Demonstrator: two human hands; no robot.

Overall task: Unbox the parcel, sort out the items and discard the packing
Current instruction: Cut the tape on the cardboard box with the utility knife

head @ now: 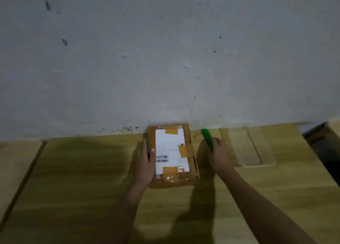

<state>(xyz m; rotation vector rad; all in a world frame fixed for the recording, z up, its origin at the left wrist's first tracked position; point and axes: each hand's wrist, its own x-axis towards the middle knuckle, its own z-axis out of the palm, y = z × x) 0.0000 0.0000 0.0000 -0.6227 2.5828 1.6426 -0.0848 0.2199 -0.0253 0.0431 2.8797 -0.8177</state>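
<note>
A brown cardboard parcel (189, 151) lies flat on the wooden table (82, 179), close to the wall. A white shipping label with barcodes covers its top, held by strips of brown tape. My left hand (146, 162) grips the parcel's left edge, thumb resting on the top face. My right hand (218, 153) is just right of the parcel and holds a green utility cutter (207, 137) that points away toward the wall. The cutter's blade is not visible.
A clear plastic tray (252, 146) lies on the table right of my right hand. The grey-white wall (165, 59) rises directly behind the parcel. A dark gap (323, 148) opens past the table's right end. A seam runs along the table's left side.
</note>
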